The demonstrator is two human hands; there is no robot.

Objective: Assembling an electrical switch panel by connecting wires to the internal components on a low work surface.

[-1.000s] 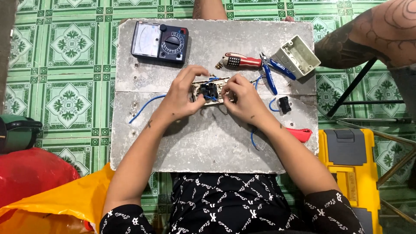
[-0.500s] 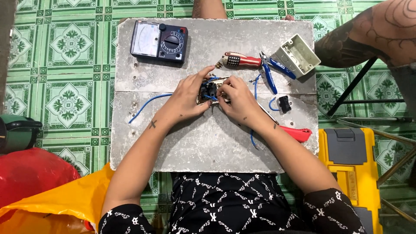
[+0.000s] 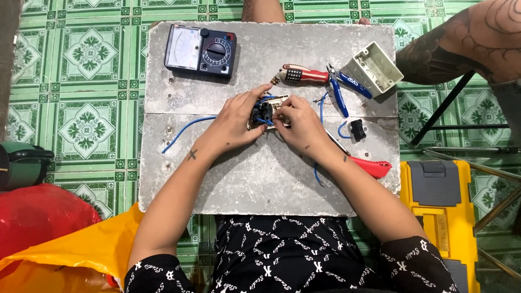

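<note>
The left hand (image 3: pixel 230 127) and right hand (image 3: pixel 301 127) cover most of the small switch part (image 3: pixel 264 111) between them; its dark middle and thin blue leads are too small to tell apart. The blue wire (image 3: pixel 184 129) disappears under the left hand. The red-handled tool (image 3: pixel 372 166) is half hidden beneath the right forearm. A tattooed arm (image 3: pixel 467 43) at far right is cut by the frame. The yellow toolbox (image 3: pixel 442 217), red bag (image 3: pixel 38 217) and green object (image 3: pixel 21 165) run past the edges.
</note>
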